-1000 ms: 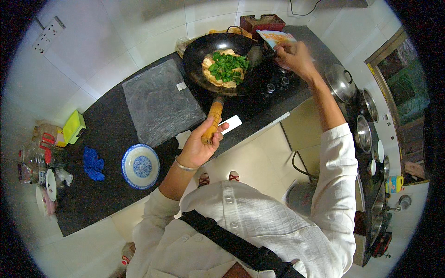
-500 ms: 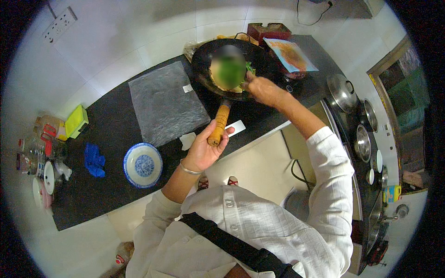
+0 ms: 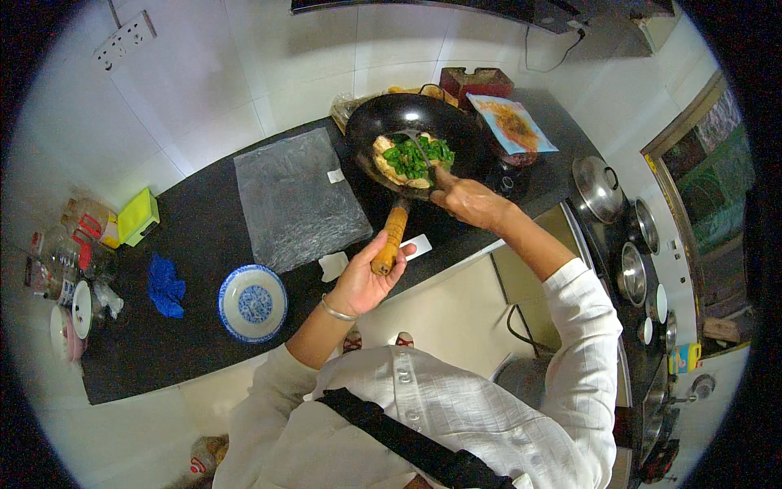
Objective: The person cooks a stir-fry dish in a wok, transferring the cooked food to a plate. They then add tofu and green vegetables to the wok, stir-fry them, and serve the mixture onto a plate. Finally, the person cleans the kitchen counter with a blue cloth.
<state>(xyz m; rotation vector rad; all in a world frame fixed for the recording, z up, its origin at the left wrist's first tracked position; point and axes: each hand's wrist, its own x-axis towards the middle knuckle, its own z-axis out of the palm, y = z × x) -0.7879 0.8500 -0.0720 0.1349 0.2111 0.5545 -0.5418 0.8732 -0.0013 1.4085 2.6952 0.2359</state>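
Observation:
My left hand (image 3: 366, 277) is wrapped around the wooden handle (image 3: 393, 236) of a black wok (image 3: 379, 118). The wok is tilted toward me over the cooking spot on the counter. Chopped green vegetables (image 3: 411, 160) and pale yellow pieces (image 3: 393, 173) lie together in its near part. My right hand (image 3: 468, 201), at the wok's near right rim, is closed on a cooking utensil (image 3: 423, 152) with a thin shaft. The utensil's shaft reaches into the food; its working end is hard to make out.
A blue-and-white bowl (image 3: 236, 306), a blue cloth (image 3: 165, 285) and a dark plastic sheet (image 3: 297, 200) lie left on the black counter. A stained packet (image 3: 511, 122) is right of the wok. A lidded steel pot (image 3: 596, 191) and several bowls stand farther right.
The whole view has shifted, showing more of the wall at the top. My right hand has moved slightly at the wok's rim. My left hand keeps its hold on the handle.

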